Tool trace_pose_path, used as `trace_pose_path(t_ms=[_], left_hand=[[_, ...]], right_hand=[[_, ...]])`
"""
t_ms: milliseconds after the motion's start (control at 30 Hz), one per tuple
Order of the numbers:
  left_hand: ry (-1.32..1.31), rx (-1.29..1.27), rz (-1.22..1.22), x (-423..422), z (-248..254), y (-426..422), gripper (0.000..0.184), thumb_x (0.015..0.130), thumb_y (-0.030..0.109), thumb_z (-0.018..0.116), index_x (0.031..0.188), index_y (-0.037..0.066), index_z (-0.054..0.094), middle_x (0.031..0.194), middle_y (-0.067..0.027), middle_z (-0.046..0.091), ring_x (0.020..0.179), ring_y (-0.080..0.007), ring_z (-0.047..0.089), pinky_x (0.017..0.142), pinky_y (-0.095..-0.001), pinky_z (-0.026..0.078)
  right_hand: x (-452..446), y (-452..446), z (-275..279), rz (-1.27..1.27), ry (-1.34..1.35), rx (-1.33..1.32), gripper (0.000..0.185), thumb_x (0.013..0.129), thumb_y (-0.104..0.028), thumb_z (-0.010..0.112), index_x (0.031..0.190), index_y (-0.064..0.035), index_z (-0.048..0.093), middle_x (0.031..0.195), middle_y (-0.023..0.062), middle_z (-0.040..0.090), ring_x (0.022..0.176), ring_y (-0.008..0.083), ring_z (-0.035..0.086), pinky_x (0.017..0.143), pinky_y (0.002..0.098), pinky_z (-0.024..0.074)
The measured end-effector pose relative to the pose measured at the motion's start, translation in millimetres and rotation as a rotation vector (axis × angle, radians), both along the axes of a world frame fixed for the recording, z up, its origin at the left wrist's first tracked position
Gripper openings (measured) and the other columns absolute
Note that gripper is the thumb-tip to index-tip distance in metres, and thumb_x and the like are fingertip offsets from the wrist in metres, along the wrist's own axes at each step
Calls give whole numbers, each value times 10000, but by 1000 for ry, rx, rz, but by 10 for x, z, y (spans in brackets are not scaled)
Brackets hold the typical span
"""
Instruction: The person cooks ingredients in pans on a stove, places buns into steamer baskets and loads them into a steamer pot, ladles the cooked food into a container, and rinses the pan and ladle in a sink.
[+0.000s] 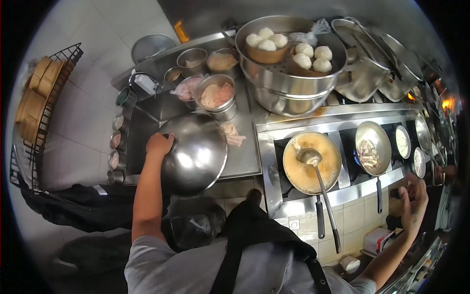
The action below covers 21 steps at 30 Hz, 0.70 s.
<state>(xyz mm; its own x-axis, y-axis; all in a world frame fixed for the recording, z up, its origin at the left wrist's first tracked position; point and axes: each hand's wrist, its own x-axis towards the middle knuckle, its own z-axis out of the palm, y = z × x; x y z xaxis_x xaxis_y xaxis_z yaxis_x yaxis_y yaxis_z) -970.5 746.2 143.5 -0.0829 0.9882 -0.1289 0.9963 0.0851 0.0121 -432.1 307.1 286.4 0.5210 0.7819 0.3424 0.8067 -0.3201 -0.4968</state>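
My left hand (159, 145) is closed on the dark knob of a large domed steel lid (198, 159), held tilted over the sink's front edge. Off to the right, my right hand (413, 198) is in the air with its fingers apart and nothing in it. It is nearest a pan of sliced food (368, 153) with a black handle. Left of that pan, a ladle (309, 157) rests in a pan of light-brown sauce (298, 174). An uncovered large steel steamer (291, 90) stands at the back, with white buns (267, 38) in two round baskets inside.
Pots of raw meat (215, 95) stand on the steel counter beside a sink (161, 105). Bamboo steamers (36, 105) sit in a wire rack at far left. Large steel pots (360, 81) and a flame (448, 103) are at back right. Small tins (115, 159) line the sink's left side.
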Motion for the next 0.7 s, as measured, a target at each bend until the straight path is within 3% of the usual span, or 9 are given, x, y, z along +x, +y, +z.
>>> trace_pose_path(t_ms=[67,267,333,400,467,500,533,600,700], left_hand=[[-75,165,-1,-35,-178,-29,613,776,466,599,983,-111,637,1022,-303,625,995,-407,612,858,-430,489],[-141,225,85,-63,-21,-328,591,715,436,646,958,-102,648,1021,-302,625,998,-404,611,864,-429,484],[-83,281,98,-154,188,-465,608,708,451,642,957,-103,648,1027,-309,619,1004,-418,604,875,-441,473],[80,337,93,-286,458,-574,604,741,459,620,984,-92,649,1036,-314,616,1034,-419,595,883,-455,465],[96,406,21,-940,428,-65,699,779,547,581,1004,-112,634,1058,-315,612,1053,-431,580,914,-465,447],[159,392,36,-1010,652,19,721,782,567,575,1002,-117,632,1059,-321,607,1064,-437,571,924,-468,439],[204,420,0,-991,942,-28,744,798,584,551,1001,-128,627,1067,-325,601,1068,-436,567,921,-471,437],[278,407,-21,-999,1449,101,753,813,594,538,993,-132,626,1077,-330,593,1079,-441,556,912,-468,441],[-101,570,-60,-905,2007,453,735,824,579,551,985,-134,629,1018,-313,624,1025,-407,597,859,-460,456]], right_hand=[[-84,-287,-119,-49,77,1,341,812,-153,682,1061,59,588,854,46,494,744,136,406,664,245,354],[-62,-1374,-485,-219,166,66,308,820,-117,667,1071,45,594,871,37,518,717,121,421,666,242,370],[-11,-1822,-676,-276,126,56,300,852,-114,637,1100,45,578,986,58,580,792,113,489,731,242,410],[-83,-2178,-728,-322,54,-40,269,870,-98,619,1099,38,579,967,53,578,827,119,505,767,247,420],[-87,-2542,-929,-447,313,-4,244,877,-84,606,1093,28,584,939,51,577,857,128,520,788,249,422],[-122,-2666,-1008,-406,231,50,250,866,-85,620,1091,19,588,921,55,578,852,122,524,775,244,419],[-168,-2753,-1060,-455,169,56,236,831,-68,652,1041,27,602,846,38,539,717,115,456,666,238,396],[-228,-2943,-1157,-506,139,21,242,828,-79,658,1038,29,605,845,59,554,701,125,464,658,247,402],[-294,-3103,-1310,-584,195,5,251,833,-110,661,1021,46,603,852,90,587,758,172,532,723,277,434]])
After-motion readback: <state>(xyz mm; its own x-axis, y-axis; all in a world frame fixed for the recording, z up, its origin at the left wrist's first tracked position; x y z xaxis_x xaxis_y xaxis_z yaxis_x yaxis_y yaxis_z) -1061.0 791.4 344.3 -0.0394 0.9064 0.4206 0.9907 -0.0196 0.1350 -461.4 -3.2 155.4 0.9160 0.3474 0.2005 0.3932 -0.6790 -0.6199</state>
